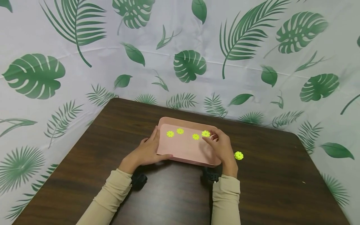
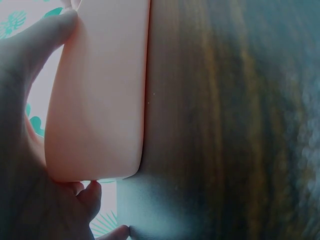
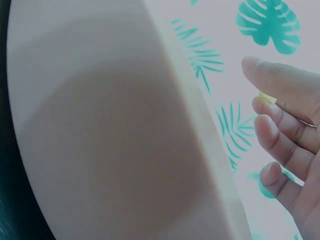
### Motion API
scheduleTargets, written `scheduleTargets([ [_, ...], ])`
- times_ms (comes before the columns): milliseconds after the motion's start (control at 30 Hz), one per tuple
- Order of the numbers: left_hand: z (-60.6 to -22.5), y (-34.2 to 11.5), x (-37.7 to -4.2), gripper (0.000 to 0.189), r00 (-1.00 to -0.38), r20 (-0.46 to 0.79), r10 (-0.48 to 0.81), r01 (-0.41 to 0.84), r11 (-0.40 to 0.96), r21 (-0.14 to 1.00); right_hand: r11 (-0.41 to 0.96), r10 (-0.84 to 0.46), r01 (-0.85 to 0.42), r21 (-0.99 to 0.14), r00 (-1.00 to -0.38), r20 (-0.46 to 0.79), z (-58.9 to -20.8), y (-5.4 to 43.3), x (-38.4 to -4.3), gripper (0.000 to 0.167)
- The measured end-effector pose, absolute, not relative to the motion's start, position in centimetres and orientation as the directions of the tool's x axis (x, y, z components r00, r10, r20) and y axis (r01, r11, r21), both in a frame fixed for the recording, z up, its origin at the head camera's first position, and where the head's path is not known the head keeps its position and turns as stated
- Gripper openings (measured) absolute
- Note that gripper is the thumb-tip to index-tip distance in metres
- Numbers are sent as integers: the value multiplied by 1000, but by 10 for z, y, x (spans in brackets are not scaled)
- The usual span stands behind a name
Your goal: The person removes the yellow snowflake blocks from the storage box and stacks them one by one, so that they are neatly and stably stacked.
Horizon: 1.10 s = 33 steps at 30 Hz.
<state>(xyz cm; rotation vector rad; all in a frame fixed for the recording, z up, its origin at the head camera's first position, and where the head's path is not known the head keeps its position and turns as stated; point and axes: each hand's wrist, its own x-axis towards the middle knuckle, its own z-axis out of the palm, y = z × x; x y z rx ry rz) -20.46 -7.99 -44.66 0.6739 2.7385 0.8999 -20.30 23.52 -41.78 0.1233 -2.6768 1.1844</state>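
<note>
While left hand (image 1: pixel 147 152) grips tray (image 1: pixel 181 147) at left, right hand (image 1: pixel 223 147) pinches yellow flower (image 1: pixel 205 133) near far right corner.

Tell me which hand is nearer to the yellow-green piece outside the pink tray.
Right. The right hand is just left of the yellow-green piece, over the pink tray's right end; the left hand is farther away, at the tray's left end.
</note>
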Motion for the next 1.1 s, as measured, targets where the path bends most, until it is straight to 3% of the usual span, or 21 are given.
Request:
scheduleTargets([
  [533, -449, -81, -205, 125, -882, -23, 471, 362, 707, 608, 641, 174, -56, -766, -961, 216, -422, 272, -190, 37],
  [1100, -446, -80, -206, 125, -877, -42, 479, 357, 708, 609, 576, 440, 117, -809, -879, 185, -443, 345, -158, 43],
])
